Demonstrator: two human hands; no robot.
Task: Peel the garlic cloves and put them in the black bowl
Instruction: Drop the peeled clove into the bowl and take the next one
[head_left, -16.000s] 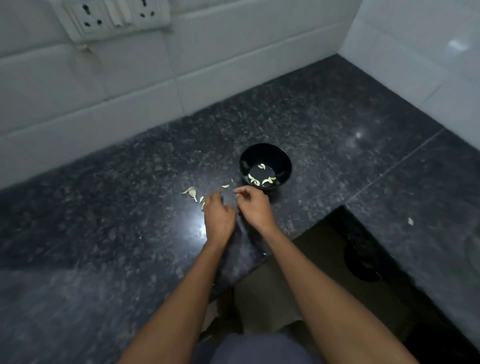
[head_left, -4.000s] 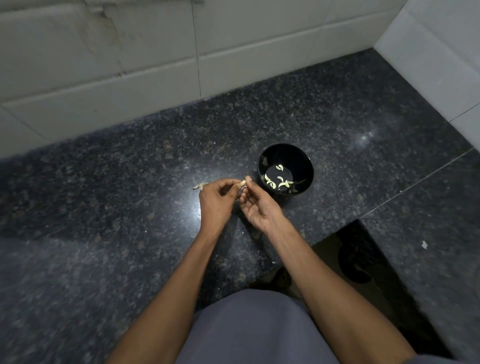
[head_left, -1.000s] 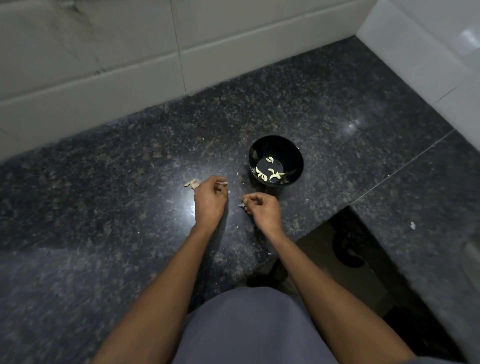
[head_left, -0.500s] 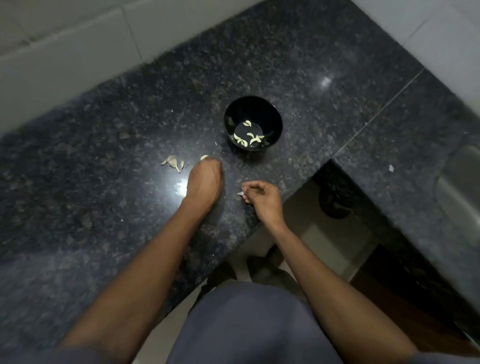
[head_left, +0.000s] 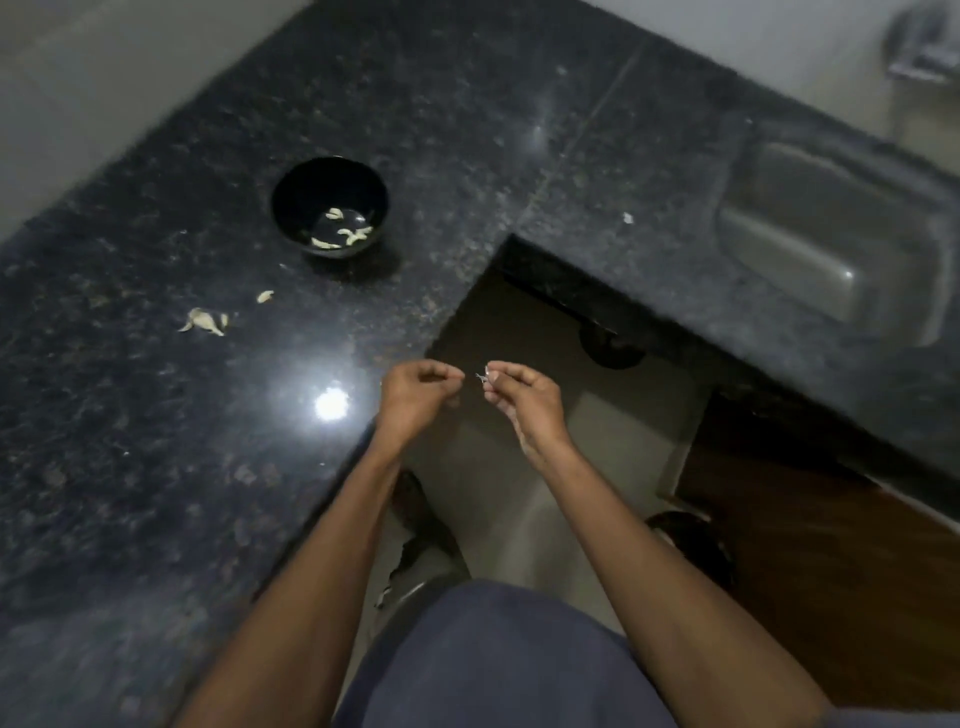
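Both forearms reached off the speckled black granite surface (head_left: 156, 441) edge, left hand (head_left: 415, 395) curled shut, contents hidden, right hand (head_left: 524, 397) pinching a small pale garlic scrap (head_left: 483, 375), round black bowl (head_left: 291, 202) well apart up-left.

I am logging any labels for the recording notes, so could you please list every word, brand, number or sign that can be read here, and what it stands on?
None: no text shows anywhere.
black bowl: plain, no mark.
countertop: speckled stone, no lettering.
sink: blurred, no mark visible.
right hand: holds a small pale scrap, unprinted.
left hand: nothing written.
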